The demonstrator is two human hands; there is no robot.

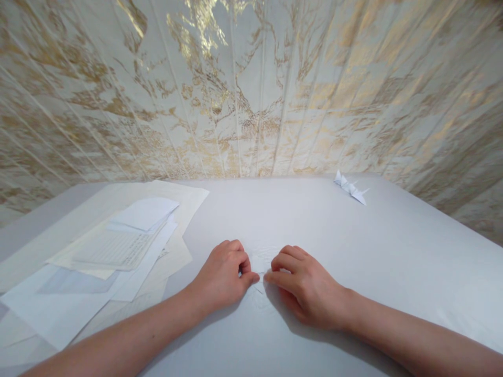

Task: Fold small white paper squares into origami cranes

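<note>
The left hand (230,269) is pinching thumb to finger at the left side of a small white paper (261,272), while the right hand (298,280) is curling its fingertips at the other side; whether these are gripping it cannot be told. Both are working low, probably steadying the thin, creased paper against the smooth pale table (393,262). Left of the hands, flat sheets (145,212) are overlapping loosely, seemingly within reach. Beyond the right hand, pointed folded paper figures (349,188) are sitting, apparently kept clear.
</note>
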